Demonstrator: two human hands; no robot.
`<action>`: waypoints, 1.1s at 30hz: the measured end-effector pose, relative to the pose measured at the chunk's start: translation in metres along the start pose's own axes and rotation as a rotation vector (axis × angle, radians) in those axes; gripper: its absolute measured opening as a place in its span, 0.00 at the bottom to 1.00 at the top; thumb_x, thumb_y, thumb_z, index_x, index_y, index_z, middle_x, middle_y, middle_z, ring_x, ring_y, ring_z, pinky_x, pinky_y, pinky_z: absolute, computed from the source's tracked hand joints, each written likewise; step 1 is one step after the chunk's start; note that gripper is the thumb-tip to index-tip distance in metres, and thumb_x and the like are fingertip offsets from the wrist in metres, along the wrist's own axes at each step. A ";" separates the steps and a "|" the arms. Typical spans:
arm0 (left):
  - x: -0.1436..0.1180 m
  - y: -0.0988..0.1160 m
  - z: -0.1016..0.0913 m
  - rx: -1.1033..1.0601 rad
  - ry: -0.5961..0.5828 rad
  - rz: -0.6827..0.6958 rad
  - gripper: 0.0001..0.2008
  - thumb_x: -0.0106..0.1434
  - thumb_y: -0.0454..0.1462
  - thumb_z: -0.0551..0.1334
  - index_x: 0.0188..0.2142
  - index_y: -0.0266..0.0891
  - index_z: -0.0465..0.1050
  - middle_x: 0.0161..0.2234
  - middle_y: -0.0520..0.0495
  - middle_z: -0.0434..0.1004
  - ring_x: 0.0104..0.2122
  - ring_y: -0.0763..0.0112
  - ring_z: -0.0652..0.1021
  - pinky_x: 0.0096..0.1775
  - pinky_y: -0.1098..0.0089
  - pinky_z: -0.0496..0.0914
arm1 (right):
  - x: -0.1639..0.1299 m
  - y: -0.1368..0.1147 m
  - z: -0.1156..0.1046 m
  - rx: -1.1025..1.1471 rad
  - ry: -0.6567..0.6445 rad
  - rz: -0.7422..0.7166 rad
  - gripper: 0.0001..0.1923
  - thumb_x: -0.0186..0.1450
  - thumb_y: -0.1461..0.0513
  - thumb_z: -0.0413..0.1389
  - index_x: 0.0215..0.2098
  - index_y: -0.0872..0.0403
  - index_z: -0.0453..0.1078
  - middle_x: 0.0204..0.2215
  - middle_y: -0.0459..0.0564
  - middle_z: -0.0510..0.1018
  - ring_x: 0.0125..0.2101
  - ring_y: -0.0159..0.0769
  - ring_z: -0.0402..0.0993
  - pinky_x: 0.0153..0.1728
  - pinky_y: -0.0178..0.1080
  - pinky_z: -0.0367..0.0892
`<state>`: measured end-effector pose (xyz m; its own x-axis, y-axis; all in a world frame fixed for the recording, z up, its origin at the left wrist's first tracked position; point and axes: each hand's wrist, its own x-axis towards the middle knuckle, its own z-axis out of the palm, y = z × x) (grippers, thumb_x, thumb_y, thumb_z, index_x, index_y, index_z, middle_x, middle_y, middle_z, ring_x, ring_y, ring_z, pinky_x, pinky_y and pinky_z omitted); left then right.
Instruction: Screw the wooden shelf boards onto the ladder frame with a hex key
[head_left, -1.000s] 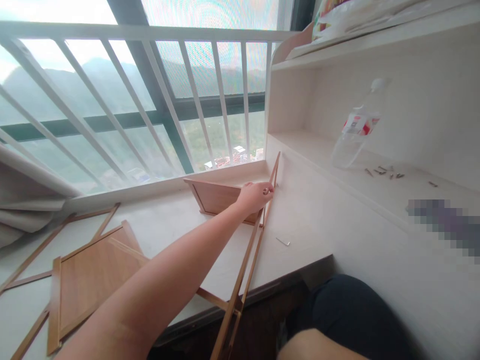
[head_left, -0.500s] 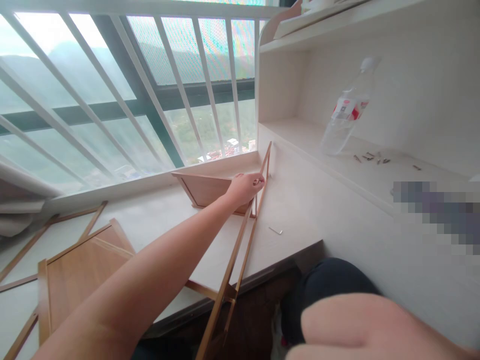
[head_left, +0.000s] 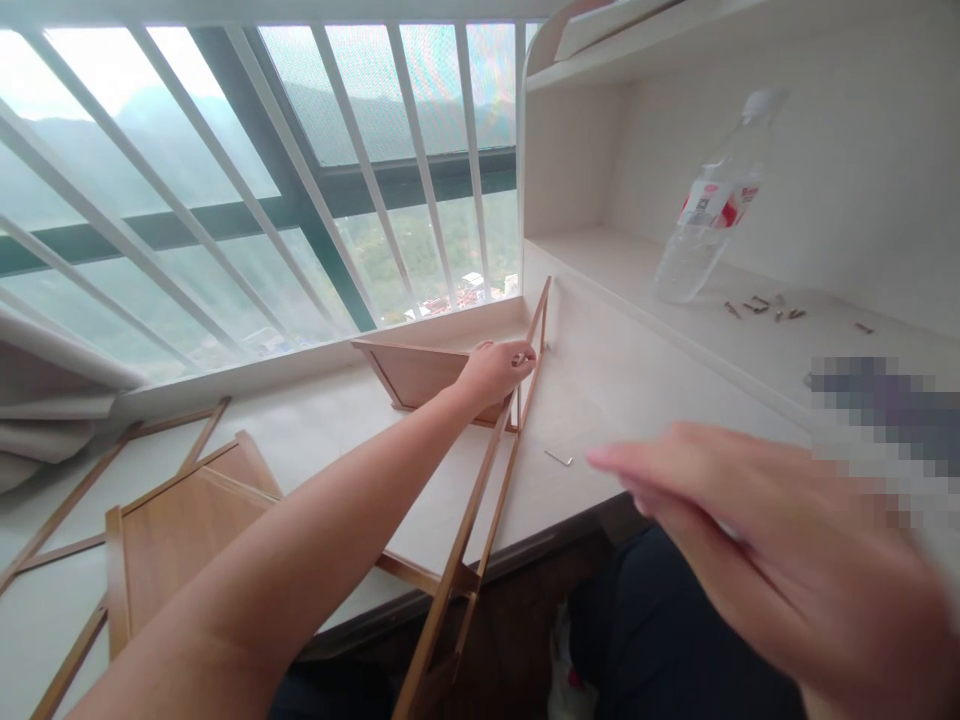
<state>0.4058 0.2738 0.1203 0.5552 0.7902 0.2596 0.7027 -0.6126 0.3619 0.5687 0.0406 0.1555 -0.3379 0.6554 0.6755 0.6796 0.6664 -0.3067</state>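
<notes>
My left hand point(head_left: 501, 370) is closed around the upper part of a narrow wooden frame point(head_left: 480, 490) that leans across the edge of the white ledge. A brown wooden panel point(head_left: 420, 375) slants behind that hand, joined to or resting against the frame; I cannot tell which. My right hand point(head_left: 757, 530), slightly blurred, hangs at the right with its fingers stretched forward, and nothing shows in it. Just beyond its fingertips, a small L-shaped hex key point(head_left: 559, 458) lies on the ledge, apart from the hand.
More wooden parts lie at the left: a panel point(head_left: 187, 530) and a slim frame point(head_left: 67, 500). A clear bottle point(head_left: 709, 225) stands on the shelf at the right, with several small screws point(head_left: 761, 308) beside it. White window bars point(head_left: 420, 150) rise behind the ledge.
My right hand has risen from near my leg and reached forward, fingers extended toward the hex key. My left hand keeps its grip on the frame. The view has shifted slightly.
</notes>
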 end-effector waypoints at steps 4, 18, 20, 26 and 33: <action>-0.001 0.001 -0.001 -0.014 -0.012 0.001 0.13 0.66 0.42 0.55 0.39 0.45 0.79 0.28 0.52 0.78 0.32 0.67 0.76 0.56 0.61 0.63 | 0.001 0.083 0.059 -0.141 -0.313 0.555 0.09 0.69 0.62 0.54 0.38 0.50 0.77 0.35 0.48 0.82 0.36 0.39 0.77 0.36 0.38 0.67; -0.004 0.006 -0.006 -0.035 -0.048 -0.051 0.12 0.66 0.41 0.56 0.39 0.45 0.78 0.25 0.54 0.74 0.29 0.69 0.74 0.61 0.58 0.58 | -0.047 0.148 0.171 -0.349 -0.850 0.776 0.12 0.68 0.59 0.56 0.45 0.57 0.76 0.49 0.62 0.74 0.52 0.53 0.68 0.48 0.51 0.63; -0.004 0.006 -0.006 -0.038 -0.058 -0.058 0.12 0.66 0.42 0.56 0.40 0.45 0.78 0.26 0.54 0.74 0.29 0.69 0.74 0.62 0.58 0.56 | -0.047 0.144 0.173 -0.344 -0.850 0.758 0.13 0.69 0.62 0.54 0.47 0.58 0.75 0.49 0.64 0.74 0.53 0.54 0.68 0.49 0.52 0.63; -0.004 0.005 -0.007 -0.032 -0.059 -0.058 0.11 0.66 0.42 0.57 0.40 0.46 0.78 0.26 0.55 0.74 0.30 0.69 0.74 0.62 0.57 0.57 | -0.048 0.141 0.176 -0.289 -0.791 0.753 0.13 0.66 0.66 0.52 0.43 0.61 0.76 0.47 0.66 0.75 0.51 0.54 0.70 0.46 0.48 0.63; -0.003 -0.002 -0.005 -0.051 -0.064 -0.041 0.10 0.63 0.43 0.59 0.41 0.47 0.77 0.24 0.57 0.72 0.28 0.70 0.74 0.64 0.55 0.56 | -0.029 0.167 0.165 -0.070 -0.631 0.830 0.06 0.62 0.63 0.53 0.30 0.55 0.71 0.28 0.51 0.79 0.29 0.34 0.73 0.30 0.35 0.59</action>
<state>0.4007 0.2727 0.1234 0.5547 0.8108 0.1868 0.7029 -0.5767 0.4163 0.5847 0.1915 -0.0263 -0.0130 0.9779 -0.2086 0.8830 -0.0866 -0.4613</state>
